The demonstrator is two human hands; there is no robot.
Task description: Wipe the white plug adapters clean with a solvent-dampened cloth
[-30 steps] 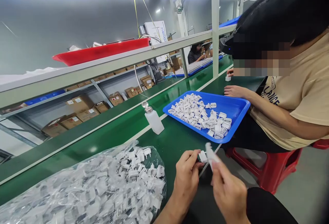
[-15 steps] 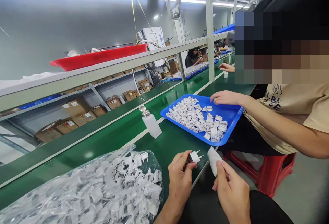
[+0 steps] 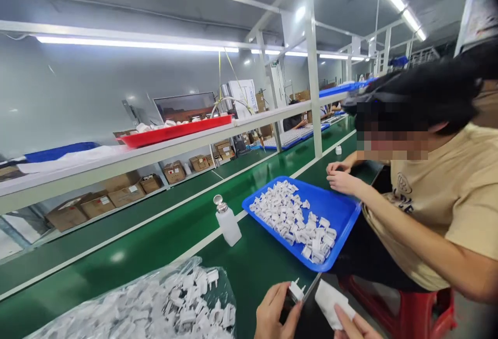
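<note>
Between the thumb and fingers of my left hand (image 3: 275, 312) is a small white two-pin plug (image 3: 296, 290), its pins pointing up and away. My right hand (image 3: 355, 324) pinches a folded white cloth (image 3: 330, 301) beside it, a short gap from the plug. Left of my hands lies a clear plastic bag (image 3: 148, 297) full of similar white plug pieces. Ahead sits a blue tray (image 3: 348, 225) with a heap of white plug pieces (image 3: 288, 214) over its left and near part. Both my wrists fall below the picture's lower edge.
A white pump bottle (image 3: 229, 227) with a metal top stands on the green bench (image 3: 151, 240). At right, a co-worker (image 3: 420, 193) sits on a red stool (image 3: 397, 308), hands together past the tray. An overhead shelf holds a red tray (image 3: 179, 132).
The view has tilted up, so my hands and the bench appear lower. The co-worker's near hand has left the blue tray and met the other hand. I still hold plug and cloth.
</note>
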